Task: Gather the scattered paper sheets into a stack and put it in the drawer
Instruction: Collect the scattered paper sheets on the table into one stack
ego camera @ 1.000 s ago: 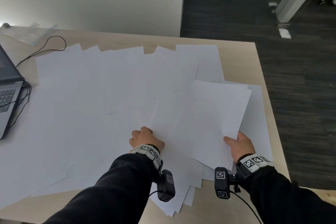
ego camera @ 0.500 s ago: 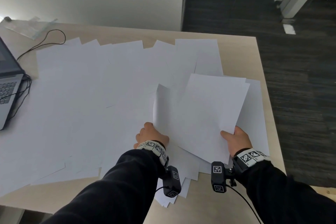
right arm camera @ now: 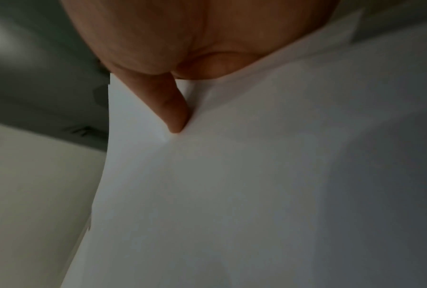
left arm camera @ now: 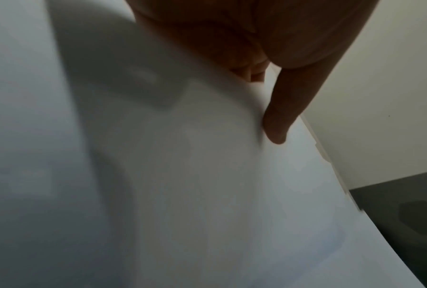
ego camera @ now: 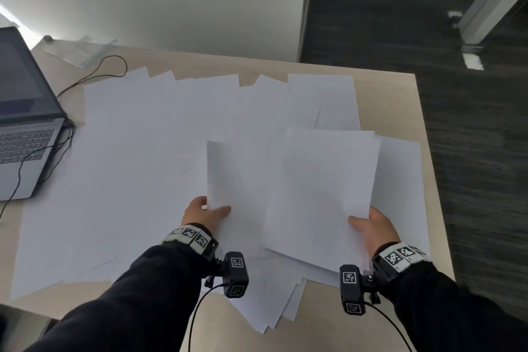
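Many white paper sheets (ego camera: 148, 157) lie spread over the wooden desk (ego camera: 394, 106). My left hand (ego camera: 207, 213) pinches the near corner of a lifted sheet (ego camera: 240, 180), thumb on top; the thumb (left arm camera: 279, 117) presses paper (left arm camera: 182, 194) in the left wrist view. My right hand (ego camera: 371, 224) grips a small stack of sheets (ego camera: 325, 188) at its near right corner, thumb on top. In the right wrist view the thumb (right arm camera: 172, 109) pins the stack (right arm camera: 256, 185). The two held bundles overlap in the middle. No drawer is in view.
An open grey laptop (ego camera: 25, 128) with black cables (ego camera: 94, 74) sits at the desk's left edge. A clear plastic sleeve (ego camera: 83, 51) lies at the far left corner. The desk's right edge drops to dark carpet (ego camera: 471, 151). A white wall stands behind.
My left hand went from pressing the spread sheets to lifting one sheet by its corner. The right hand's stack shifted left towards it. The head view tilted up.
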